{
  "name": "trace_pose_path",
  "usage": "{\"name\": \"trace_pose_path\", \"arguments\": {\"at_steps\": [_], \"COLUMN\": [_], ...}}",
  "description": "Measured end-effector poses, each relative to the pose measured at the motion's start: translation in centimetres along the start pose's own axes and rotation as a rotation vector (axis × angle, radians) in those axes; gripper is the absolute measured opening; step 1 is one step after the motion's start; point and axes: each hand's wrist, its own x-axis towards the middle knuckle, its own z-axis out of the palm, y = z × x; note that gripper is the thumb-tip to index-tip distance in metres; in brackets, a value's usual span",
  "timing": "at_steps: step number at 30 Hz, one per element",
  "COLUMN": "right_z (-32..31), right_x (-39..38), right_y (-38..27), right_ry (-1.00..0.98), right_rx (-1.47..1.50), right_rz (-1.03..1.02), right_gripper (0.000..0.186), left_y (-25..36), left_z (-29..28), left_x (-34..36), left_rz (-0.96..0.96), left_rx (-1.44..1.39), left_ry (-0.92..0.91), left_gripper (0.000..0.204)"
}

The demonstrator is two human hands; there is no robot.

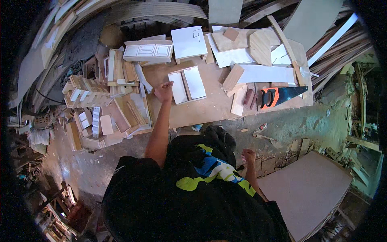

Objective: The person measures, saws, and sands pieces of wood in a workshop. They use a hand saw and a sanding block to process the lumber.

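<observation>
My left hand reaches over the workbench with its fingers curled. It is beside the left edge of a small white wooden box, which has a dark strip across its middle. Whether the fingertips touch the box or pinch something small is hard to tell. My right hand hangs off the bench near my body, its fingers bent inward; what they hold, if anything, is hidden. A white-topped small stool-like piece stands behind the box, next to a white panelled wooden piece.
A handsaw with an orange and black handle lies at the bench's right. Stacked wooden blocks crowd the left end. White sheets and wood offcuts cover the back right. A large flat panel is at my lower right.
</observation>
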Motion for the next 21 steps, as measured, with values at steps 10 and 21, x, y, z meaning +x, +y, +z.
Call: {"name": "trace_pose_path", "arguments": {"at_steps": [10, 21], "right_z": [0.7, -1.3], "right_x": [1.9, 8.5], "right_y": [2.2, 2.9], "right_ry": [0.177, 0.332], "right_rx": [0.071, -0.540], "right_rz": [-0.110, -0.403], "right_gripper": [0.012, 0.027], "left_y": [3.9, 16.3], "left_z": [-2.4, -6.8], "left_x": [0.7, -2.0], "left_rz": [0.052, 0.096], "left_rx": [-0.261, -0.893], "left_ry": [-0.074, -0.466], "left_gripper": [0.027, 0.024]}}
